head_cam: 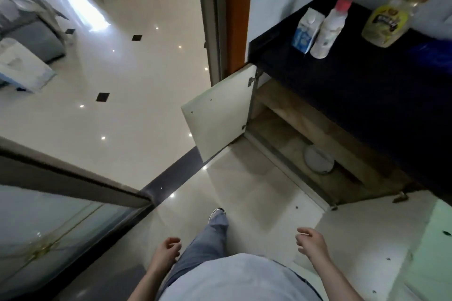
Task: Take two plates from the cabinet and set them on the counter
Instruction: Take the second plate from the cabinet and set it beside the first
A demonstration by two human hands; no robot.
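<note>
A white plate [319, 159] lies on the bottom shelf of the open lower cabinet [293, 115], partly hidden under the dark counter [367, 76]; whether more plates lie beneath it cannot be told. The cabinet's left door [220, 110] stands swung open. My left hand [168, 249] hangs low beside my leg with loosely curled fingers, holding nothing. My right hand [309, 242] hovers over the floor tiles in front of the cabinet, fingers relaxed and empty, well short of the plate.
On the counter's left end stand a blue-white carton [305, 34], a white bottle with a red cap [330, 29] and a yellow-labelled jar [389, 22]. A second open door [435, 247] is at the right. A glass sliding door [61, 222] runs along the left.
</note>
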